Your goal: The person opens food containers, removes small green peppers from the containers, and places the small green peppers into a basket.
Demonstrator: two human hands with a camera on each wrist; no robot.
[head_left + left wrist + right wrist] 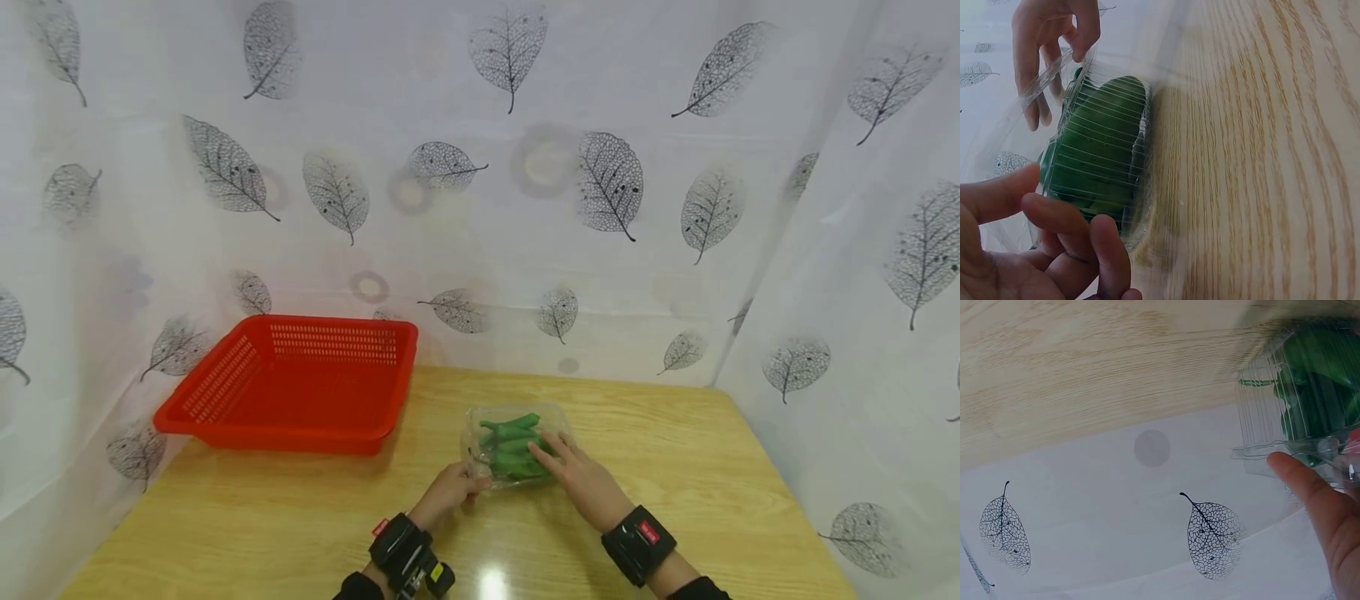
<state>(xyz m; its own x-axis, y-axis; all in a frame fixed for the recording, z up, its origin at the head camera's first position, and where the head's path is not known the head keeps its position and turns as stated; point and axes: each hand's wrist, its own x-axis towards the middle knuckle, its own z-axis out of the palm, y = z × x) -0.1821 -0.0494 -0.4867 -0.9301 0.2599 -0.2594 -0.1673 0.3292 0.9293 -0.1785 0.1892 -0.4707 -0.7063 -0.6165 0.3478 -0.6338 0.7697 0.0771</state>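
A clear plastic clamshell box (557, 414) sits on the table, with several long green peppers (512, 447) showing through it. My left hand (451, 489) pinches the box at its near left corner. In the left wrist view, its thumb and curled fingers (1063, 219) lie at the box's rim. Over the right side of the box reaches my right hand (583, 477), fingers spread and mostly straight, their tips on the clear plastic. One extended finger (1300, 475) lies along the box's rim in the right wrist view; most of that hand is out of frame there.
To the left, a red plastic basket (288, 440) with slotted sides stands at the back of the wooden table (675, 492). A white curtain (480, 242) printed with grey leaves hangs behind the table and along both sides. Black camera straps (640, 546) wrap both wrists.
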